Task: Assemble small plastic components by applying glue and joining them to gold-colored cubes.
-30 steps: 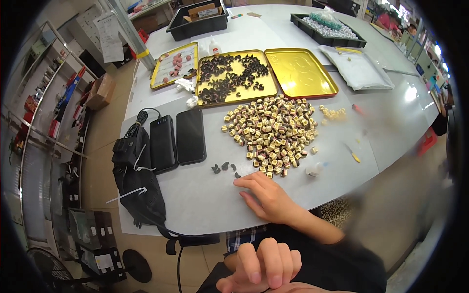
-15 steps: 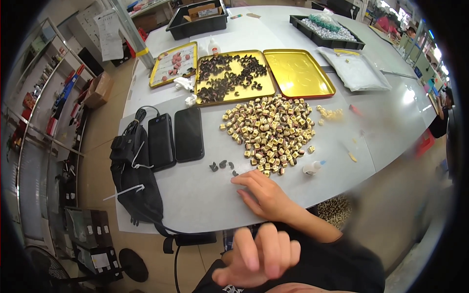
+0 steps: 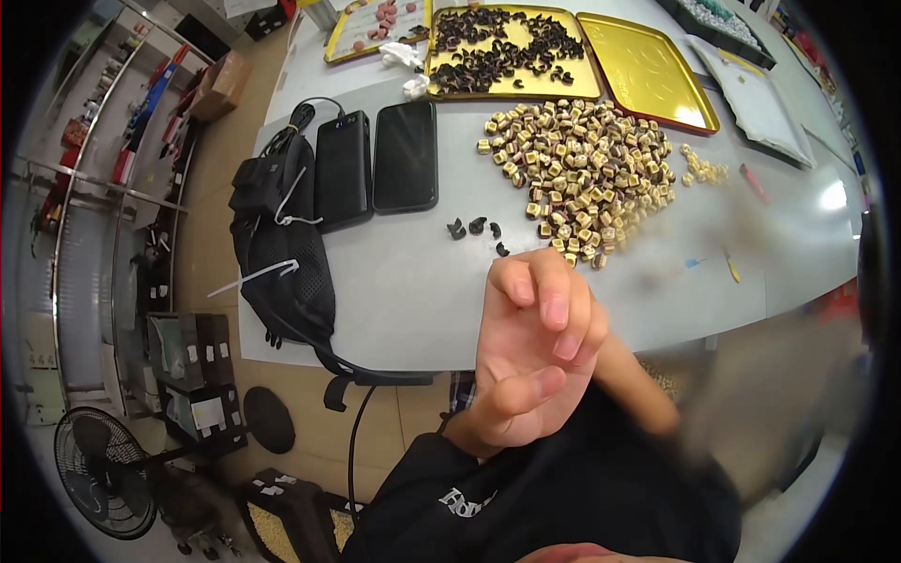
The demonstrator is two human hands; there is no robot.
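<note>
My left hand (image 3: pixel 540 347) is raised, palm side showing, with loosely curled fingers and the thumb apart. Nothing shows in its grasp. Behind it, my right forearm (image 3: pixel 631 380) comes in from the lower right, but its hand is hidden. Just beyond the left fingertips lie several small dark curved pieces (image 3: pixel 479 226) on the grey tabletop (image 3: pixel 394 291). A heap of small cream-and-dark-brown blocks (image 3: pixel 582 169) spreads behind the hands. Many more dark curved pieces (image 3: pixel 497 66) fill a gold tray (image 3: pixel 514 92).
At left lie a black pouch (image 3: pixel 282 253), a power bank (image 3: pixel 343 174) and a phone (image 3: pixel 405 155). A second gold tray (image 3: pixel 648 70) stands at the back right. Small pale pieces (image 3: pixel 702 167) and a yellow-handled tool (image 3: pixel 732 267) lie on the right. A fan (image 3: pixel 103 469) stands lower left.
The view has shifted, so the table appears higher. My left hand has come up and forward and now covers my right hand, which was over the table beside the dark pieces.
</note>
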